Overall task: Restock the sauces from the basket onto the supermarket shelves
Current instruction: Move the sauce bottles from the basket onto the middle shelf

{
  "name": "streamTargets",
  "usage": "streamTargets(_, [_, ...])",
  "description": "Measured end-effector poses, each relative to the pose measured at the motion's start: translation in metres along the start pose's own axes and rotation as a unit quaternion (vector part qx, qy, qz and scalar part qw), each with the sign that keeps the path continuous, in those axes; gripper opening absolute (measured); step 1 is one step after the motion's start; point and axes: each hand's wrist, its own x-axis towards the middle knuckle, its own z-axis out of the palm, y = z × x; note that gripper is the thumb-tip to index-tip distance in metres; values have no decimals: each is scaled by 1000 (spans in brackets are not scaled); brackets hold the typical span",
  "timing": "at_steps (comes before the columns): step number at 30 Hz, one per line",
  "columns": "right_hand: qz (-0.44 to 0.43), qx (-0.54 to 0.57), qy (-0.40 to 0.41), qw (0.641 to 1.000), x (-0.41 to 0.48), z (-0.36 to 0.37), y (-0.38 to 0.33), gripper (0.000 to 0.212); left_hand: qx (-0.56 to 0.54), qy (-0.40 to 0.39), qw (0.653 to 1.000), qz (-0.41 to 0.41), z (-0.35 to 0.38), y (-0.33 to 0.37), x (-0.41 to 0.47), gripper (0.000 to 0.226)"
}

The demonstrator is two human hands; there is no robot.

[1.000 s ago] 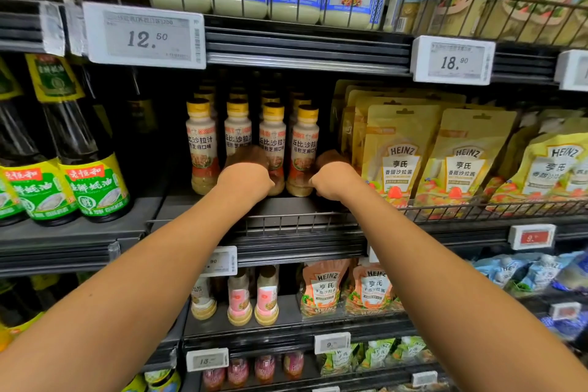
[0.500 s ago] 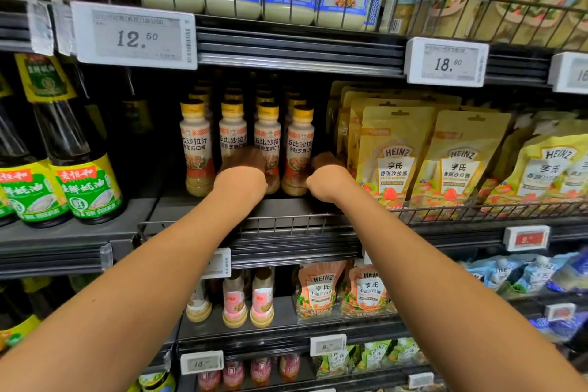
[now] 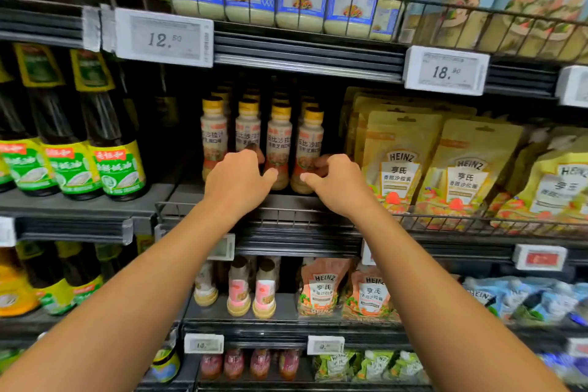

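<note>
Here, four yellow-capped dressing bottles (image 3: 278, 140) stand in a row near the front edge of the middle shelf (image 3: 296, 200). The left hand (image 3: 237, 181) curls round the second bottle (image 3: 248, 130); the right hand (image 3: 339, 183) grips the rightmost bottle (image 3: 310, 143), beside the Heinz pouches (image 3: 397, 162)

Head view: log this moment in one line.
left hand: grips second bottle | right hand: grips fourth bottle | both upright, front row
</note>
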Motion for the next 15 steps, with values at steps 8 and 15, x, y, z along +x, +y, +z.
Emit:
streamTargets(8, [-141, 199, 12, 970, -43, 14, -21, 10, -243, 97, 964, 37, -30, -23, -65, 18])
streamTargets(15, [-191, 290, -135, 928, -94, 70, -48, 7, -300, 131, 942, -75, -48, -85, -141, 17])
